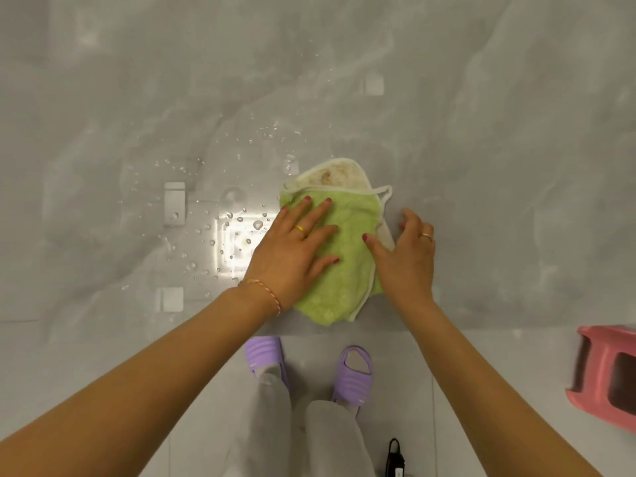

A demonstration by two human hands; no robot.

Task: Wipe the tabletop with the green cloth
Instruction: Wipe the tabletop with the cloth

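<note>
The folded green cloth (339, 256) lay near the tabletop's (481, 166) near edge. The left hand (296, 246) pressed flat on it, fingers spread; the right hand (406, 256) rested open at its right edge. Water drops (241, 215) lay to the left.

The left hand (296, 249) is covering the left part of the green cloth (344, 256), and the right hand (406, 256) is hiding its right edge. The frame's right edge is cutting off the pink stool (602, 373), which is blurred. The bottom edge is cropping the small black object (395, 457) on the floor, so what it is stays unclear. The grey trousers (275, 407) are hiding part of the left purple slipper (263, 354).
</note>
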